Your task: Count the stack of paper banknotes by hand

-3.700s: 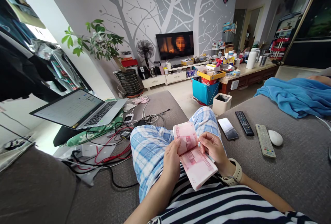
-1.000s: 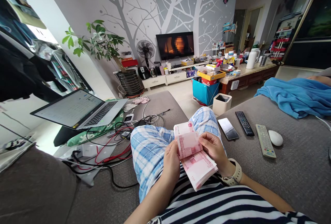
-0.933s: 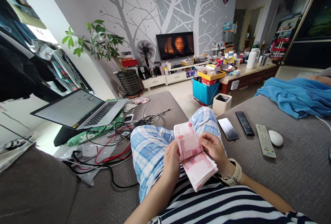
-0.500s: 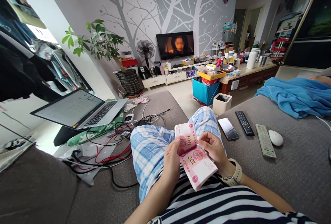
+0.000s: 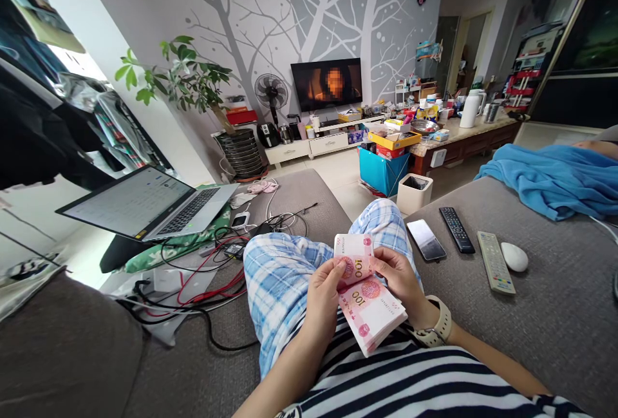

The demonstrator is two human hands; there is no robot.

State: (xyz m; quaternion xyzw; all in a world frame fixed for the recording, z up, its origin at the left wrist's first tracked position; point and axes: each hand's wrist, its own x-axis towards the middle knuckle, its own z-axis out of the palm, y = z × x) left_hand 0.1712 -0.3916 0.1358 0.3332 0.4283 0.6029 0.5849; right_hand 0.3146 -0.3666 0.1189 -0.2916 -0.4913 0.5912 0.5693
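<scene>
A stack of pink 100 banknotes (image 5: 369,315) is held over my lap, bent so that some notes stand folded up at its far side. My left hand (image 5: 324,295) is closed around the left edge, its thumb pressed on the raised notes. On the right, my right hand (image 5: 398,276) pinches the edge of the raised notes between thumb and fingers. The lower part of the stack points toward my striped shirt (image 5: 434,386). The fingers beneath the notes are hidden.
A phone (image 5: 426,239), a black remote (image 5: 456,230), a grey remote (image 5: 496,262) and a white mouse (image 5: 514,257) lie on the sofa to my right. To my left are an open laptop (image 5: 193,212) and tangled cables (image 5: 222,295). A blue blanket (image 5: 555,180) lies further right.
The raised notes have shifted slightly right and been bent nearer to my right hand. My left thumb has moved right onto them, and my right fingers have closed on their edge.
</scene>
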